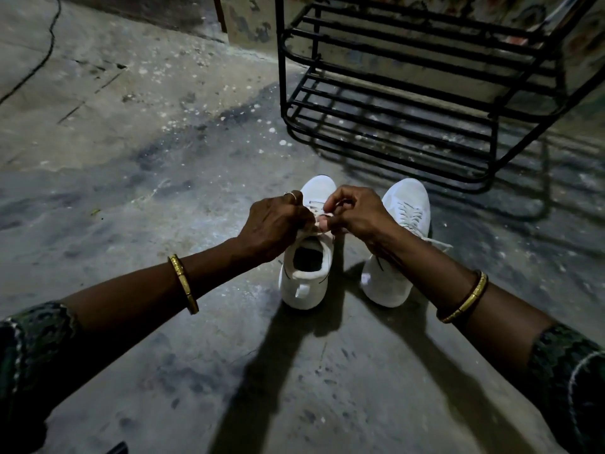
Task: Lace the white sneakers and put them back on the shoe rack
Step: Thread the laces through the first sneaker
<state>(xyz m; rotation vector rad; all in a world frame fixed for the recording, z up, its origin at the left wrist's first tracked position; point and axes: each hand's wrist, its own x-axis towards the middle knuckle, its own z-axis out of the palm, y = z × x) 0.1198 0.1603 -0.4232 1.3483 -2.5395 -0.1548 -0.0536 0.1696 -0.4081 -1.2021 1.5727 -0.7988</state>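
Note:
Two white sneakers stand side by side on the concrete floor, toes pointing away from me. Over the tongue of the left sneaker [306, 283], my left hand [275, 224] and my right hand [357, 214] both pinch its white lace [319, 221]. My fingers hide most of that lace. The right sneaker [397, 250] is laced across its top, and a loose lace end trails off its right side. Beyond the sneakers stands the black metal shoe rack [419, 103], its slatted shelves bare.
The stained concrete floor [147, 152] stretches to the left and towards me. A black cable [42, 60] runs along the floor at far left. A peeling wall [248, 18] stands behind the rack. A small dark object [118, 448] pokes in at the bottom edge.

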